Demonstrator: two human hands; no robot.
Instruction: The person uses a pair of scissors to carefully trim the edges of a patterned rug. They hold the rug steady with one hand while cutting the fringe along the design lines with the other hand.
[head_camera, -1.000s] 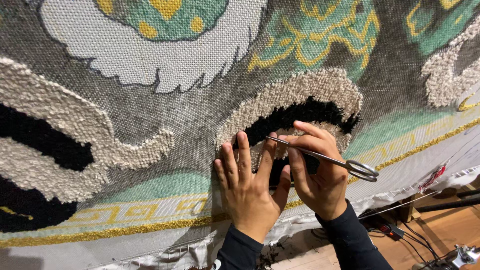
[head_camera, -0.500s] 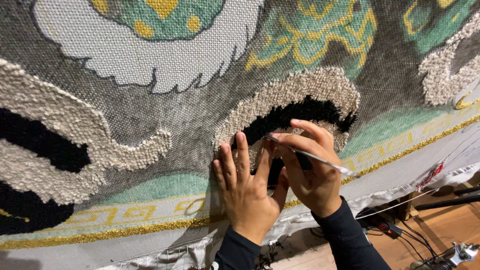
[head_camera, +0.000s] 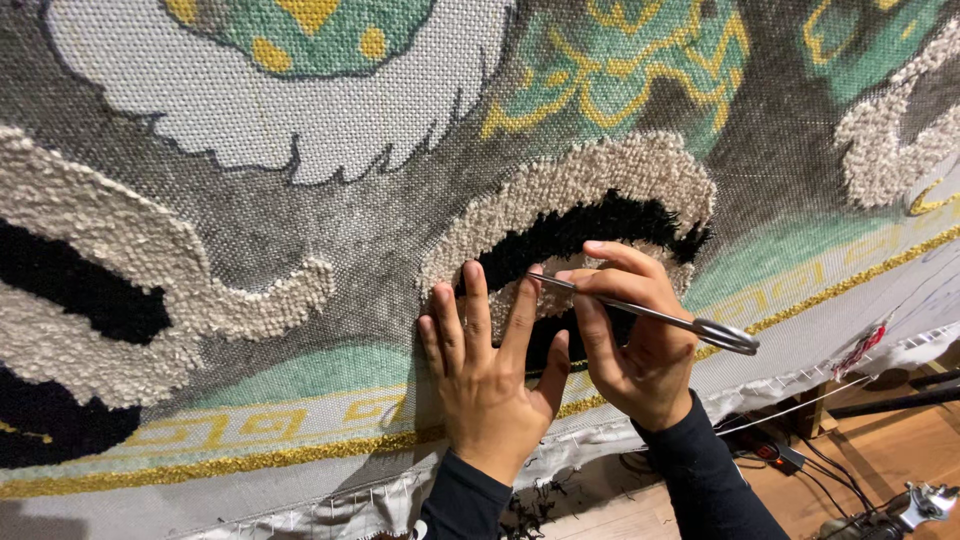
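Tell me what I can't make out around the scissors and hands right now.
- Head view: scissors blade tips, hidden among the fingers of the left hand.
- Scissor handle grip in the right hand: only one loop shows.
- Rug canvas: design cut off by every frame edge.
- Floor clutter: too small to identify.

Brown wooden floor (head_camera: 900, 460) at near right, with black cables (head_camera: 800, 465) and a metal clamp (head_camera: 925, 500) lying on it.

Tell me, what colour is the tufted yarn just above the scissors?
Black yarn, bordered by a cream looped arch; the head view shows it.
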